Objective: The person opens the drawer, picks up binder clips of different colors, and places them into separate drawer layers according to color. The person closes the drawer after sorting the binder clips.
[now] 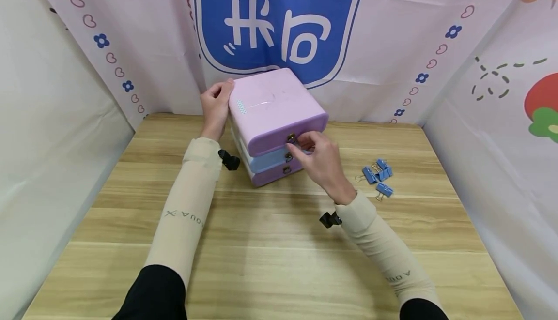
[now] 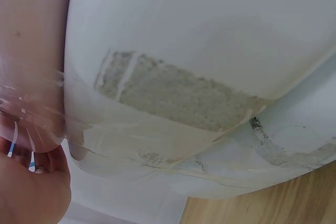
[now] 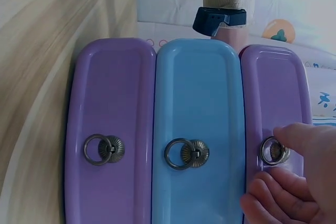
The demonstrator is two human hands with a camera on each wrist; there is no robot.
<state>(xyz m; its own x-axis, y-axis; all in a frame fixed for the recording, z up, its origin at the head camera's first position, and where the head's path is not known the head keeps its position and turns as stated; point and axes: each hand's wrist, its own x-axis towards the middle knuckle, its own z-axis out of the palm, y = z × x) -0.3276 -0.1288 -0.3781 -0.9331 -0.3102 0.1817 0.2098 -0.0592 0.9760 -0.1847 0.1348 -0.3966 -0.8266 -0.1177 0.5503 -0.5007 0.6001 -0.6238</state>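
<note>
A small three-drawer box (image 1: pixel 279 107) stands at the back of the table, a pink top over purple, blue and purple drawer fronts. My left hand (image 1: pixel 215 107) rests at its far left top corner; the left wrist view shows the box's whitish side (image 2: pixel 210 24) with worn tape and part of the hand (image 2: pixel 34 187). At the top purple drawer (image 3: pixel 273 87), my right hand (image 3: pixel 294 177) pinches the metal ring pull (image 3: pixel 273 150) between thumb and curled fingers. Ring pulls hang on the blue drawer (image 3: pixel 199 93) and bottom purple drawer (image 3: pixel 113 93). All the drawers look closed.
Several blue binder clips (image 1: pixel 379 177) lie in a loose group on the wooden table (image 1: pixel 261 262), to the right of the box. Printed cloth (image 1: pixel 392 34) hangs behind the table, and white walls stand on both sides.
</note>
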